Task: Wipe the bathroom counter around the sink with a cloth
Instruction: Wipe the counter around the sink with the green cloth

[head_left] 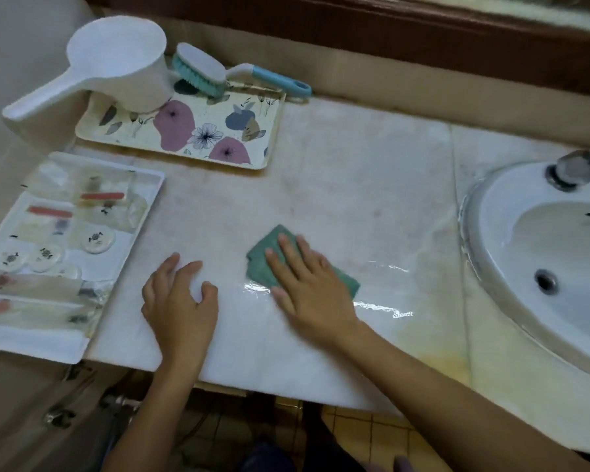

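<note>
Floral tray [252, 137] left of oval sink [491, 233]: holds white dipper [116, 63], teal-bristled brush [201, 71]. Right hand [310, 284] flat, pressing green cloth [263, 260] on glossy wet marble counter [355, 185]; left hand [179, 298] loose, empty.

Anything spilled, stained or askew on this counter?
Yes: a yellowish stain discolours the pale marble counter near its front edge beside the white sink, and a wet film glistens beside the green cloth.
</note>
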